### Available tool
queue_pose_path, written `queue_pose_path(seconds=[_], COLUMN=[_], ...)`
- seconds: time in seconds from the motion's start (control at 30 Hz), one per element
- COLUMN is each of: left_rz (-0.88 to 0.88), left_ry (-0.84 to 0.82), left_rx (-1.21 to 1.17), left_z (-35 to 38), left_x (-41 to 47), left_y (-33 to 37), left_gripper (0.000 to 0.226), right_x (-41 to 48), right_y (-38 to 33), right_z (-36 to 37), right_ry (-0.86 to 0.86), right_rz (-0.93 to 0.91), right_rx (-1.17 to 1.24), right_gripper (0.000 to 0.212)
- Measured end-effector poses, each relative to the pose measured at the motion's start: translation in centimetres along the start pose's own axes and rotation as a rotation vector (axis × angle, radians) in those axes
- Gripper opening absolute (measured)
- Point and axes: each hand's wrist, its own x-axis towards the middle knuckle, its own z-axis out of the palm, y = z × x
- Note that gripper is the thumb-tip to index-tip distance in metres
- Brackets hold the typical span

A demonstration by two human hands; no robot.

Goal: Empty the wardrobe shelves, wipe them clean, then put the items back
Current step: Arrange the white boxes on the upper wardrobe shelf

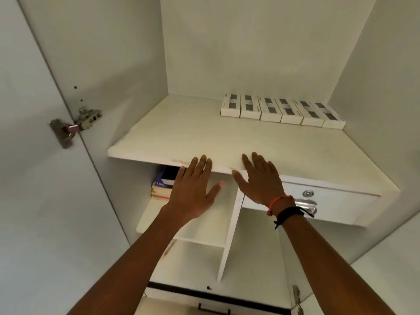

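A white wardrobe shelf (pixel 181 133) fills the middle of the head view. Several small white boxes (pixel 281 111) with grey labels stand in a row at its back right. My left hand (pixel 193 189) and my right hand (pixel 261 178) are both held flat with straight fingers in front of the shelf's front edge, fingertips over the edge, holding nothing. Whether they touch the shelf I cannot tell. My right wrist wears a red and a black band. Below the shelf on the left lies a stack of books (pixel 162 185), partly hidden by my left hand.
Under the shelf on the right is a white drawer (pixel 329 205) with a lock and a metal handle. A vertical divider (pixel 231 235) splits the lower compartments. The open left door (pixel 34 178) hangs on a metal hinge (pixel 75 126). Another drawer handle (pixel 213 309) shows at the bottom.
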Motion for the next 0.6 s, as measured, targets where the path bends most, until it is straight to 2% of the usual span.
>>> queue_pose_path(seconds=[0.07, 0.13, 0.2, 0.27, 0.37, 0.47, 0.6], left_rz=[0.01, 0.021, 0.014, -0.03, -0.114, -0.151, -0.24], left_ry=[-0.005, -0.084, -0.219, -0.348, -0.51, -0.692, -0.856], left_rx=[0.012, -0.019, -0.072, -0.077, -0.074, -0.055, -0.104], left_z=[1.0, 2.6, 4.6, 6.3, 8.3, 10.7, 13.4], left_x=[-3.2, -7.3, -10.9, -16.0, -23.2, -30.5, -38.4], left_y=[-0.2, -0.3, 2.1, 2.2, 1.4, 0.6, 0.8], left_gripper=[0.094, 0.099, 0.11, 0.115, 0.087, 0.08, 0.072], right_x=[-3.6, -7.5, -11.5, -15.6, -20.7, -26.5, -32.9], right_y=[-1.2, -2.4, -1.0, -2.1, -4.4, -6.8, -9.0], right_z=[1.2, 2.8, 4.4, 7.1, 10.7, 14.6, 19.0], right_ry=[0.152, 0.171, 0.049, -0.158, -0.456, -0.648, -0.828], right_rz=[-0.03, -0.007, 0.041, 0.088, 0.177, 0.181, 0.106], right_rx=[0.057, 0.207, 0.283, 0.294, 0.323, 0.319, 0.27], right_gripper=[0.08, 0.075, 0.075, 0.079, 0.085, 0.088, 0.087])
